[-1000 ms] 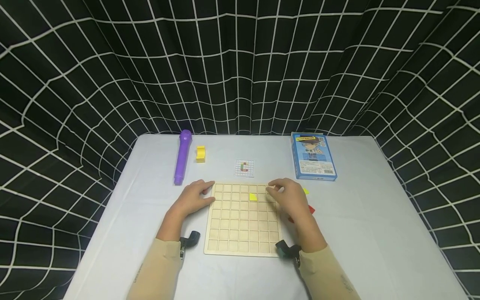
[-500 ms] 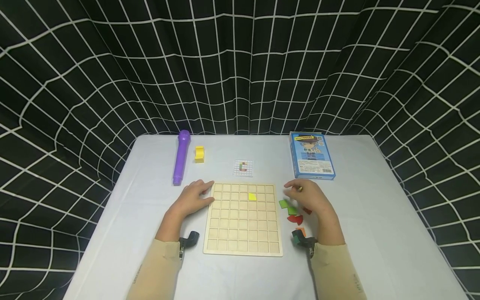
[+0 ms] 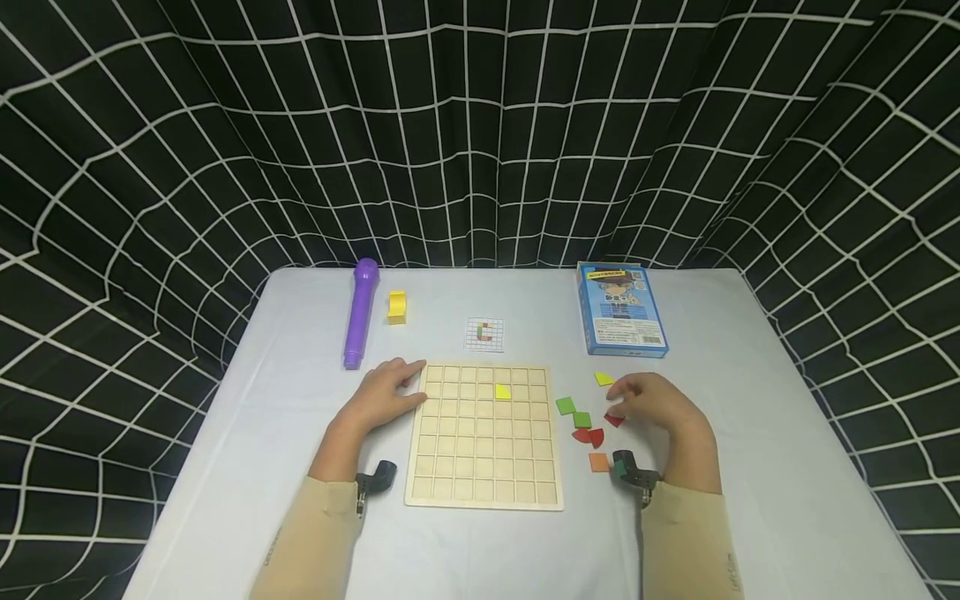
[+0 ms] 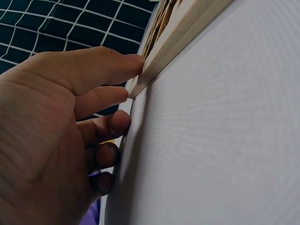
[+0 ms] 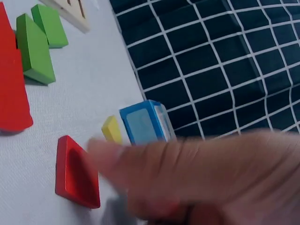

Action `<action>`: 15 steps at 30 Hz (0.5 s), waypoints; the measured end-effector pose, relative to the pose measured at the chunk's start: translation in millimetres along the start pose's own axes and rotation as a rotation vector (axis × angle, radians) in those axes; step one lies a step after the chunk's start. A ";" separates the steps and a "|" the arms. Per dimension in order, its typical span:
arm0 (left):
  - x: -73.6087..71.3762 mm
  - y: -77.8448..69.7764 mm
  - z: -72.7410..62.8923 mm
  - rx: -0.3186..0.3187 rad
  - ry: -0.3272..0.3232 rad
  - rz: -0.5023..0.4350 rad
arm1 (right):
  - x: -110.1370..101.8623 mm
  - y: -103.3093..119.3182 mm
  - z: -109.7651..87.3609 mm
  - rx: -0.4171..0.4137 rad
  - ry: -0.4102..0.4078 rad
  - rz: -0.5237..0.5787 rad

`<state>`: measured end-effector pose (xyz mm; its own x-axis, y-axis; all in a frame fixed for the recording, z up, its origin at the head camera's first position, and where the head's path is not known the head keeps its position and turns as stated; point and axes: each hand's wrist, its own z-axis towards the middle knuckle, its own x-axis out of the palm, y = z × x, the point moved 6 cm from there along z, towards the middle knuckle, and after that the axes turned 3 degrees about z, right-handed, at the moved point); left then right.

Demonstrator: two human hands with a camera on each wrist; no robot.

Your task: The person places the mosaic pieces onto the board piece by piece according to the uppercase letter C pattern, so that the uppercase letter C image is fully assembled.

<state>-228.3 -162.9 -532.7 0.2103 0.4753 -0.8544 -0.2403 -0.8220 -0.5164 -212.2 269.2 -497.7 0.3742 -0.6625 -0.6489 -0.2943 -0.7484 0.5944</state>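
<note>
My left hand (image 3: 382, 396) holds the left edge of a wooden grid board (image 3: 483, 506) near its far corner. In the left wrist view the thumb (image 4: 108, 68) and index finger (image 4: 105, 99) meet the board's edge, while the other fingers bend loosely. One yellow quarter-round tile (image 3: 502, 392) lies in the board's second row. My right hand (image 3: 652, 402) is right of the board, fingertips apart and close over a red tile (image 5: 77, 173) on the cloth. Beyond it lies another yellow tile (image 3: 603, 379). The right fingers blur in the wrist view and are partly hidden.
Two green square tiles (image 3: 582, 420), two red quarter-round tiles (image 3: 596, 437) and an orange square tile (image 3: 598, 462) lie right of the board. Behind stand a patterned grid card (image 3: 484, 335), a blue box (image 3: 622, 310), a purple microphone-shaped stick (image 3: 362, 312) and a yellow block (image 3: 397, 307).
My right hand has moved from the board's upper right corner rightward and nearer to me, over the red tile, uncovering the tiles beside the board. My left hand stays at the board's edge.
</note>
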 end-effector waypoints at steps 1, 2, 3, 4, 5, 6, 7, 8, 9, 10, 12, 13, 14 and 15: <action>-0.2 0.1 -0.1 0.001 -0.002 0.000 | -0.5 -2.1 -0.7 0.011 0.009 -0.016; -0.3 0.3 -0.1 0.001 -0.002 -0.003 | -1.1 -3.7 -1.6 0.029 0.013 -0.027; -0.5 0.3 -0.1 0.002 -0.004 -0.007 | -1.4 -4.9 -2.0 0.040 0.014 -0.040; -0.8 0.2 -0.4 0.001 -0.005 -0.010 | -1.6 -5.9 -2.0 0.053 0.012 -0.048; -0.9 0.2 -0.5 0.000 -0.005 -0.014 | -1.6 -6.4 -2.0 0.065 0.009 -0.049; -1.2 0.1 -0.6 -0.001 -0.006 -0.019 | -1.3 -6.3 -1.7 0.070 0.003 -0.050; -1.3 0.2 -0.5 -0.003 -0.005 -0.022 | -0.9 -5.7 -1.2 0.073 -0.005 -0.048; -1.4 0.2 -0.4 -0.005 -0.005 -0.026 | -0.6 -5.0 -0.9 0.079 -0.016 -0.043; -1.6 0.3 -0.5 -0.007 -0.005 -0.028 | 0.0 -4.2 -0.3 0.078 -0.024 -0.040; -1.6 0.4 -0.7 -0.009 -0.004 -0.029 | 0.6 -3.2 0.0 0.082 -0.031 -0.036; -1.4 0.6 -0.6 -0.013 -0.003 -0.032 | 1.9 -1.1 0.2 0.089 -0.039 -0.038; -1.3 0.6 -0.6 -0.014 -0.003 -0.033 | 2.4 -0.2 0.1 0.093 -0.042 -0.043; -1.2 0.6 -0.7 -0.015 -0.004 -0.034 | 2.9 0.5 -0.1 0.097 -0.044 -0.047; -1.1 0.6 -0.7 -0.015 -0.004 -0.033 | 3.4 1.3 -0.4 0.100 -0.043 -0.052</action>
<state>-227.9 -164.2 -532.0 0.2137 0.5039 -0.8369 -0.2188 -0.8102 -0.5438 -210.9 266.0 -498.9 0.3533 -0.6220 -0.6988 -0.3626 -0.7796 0.5106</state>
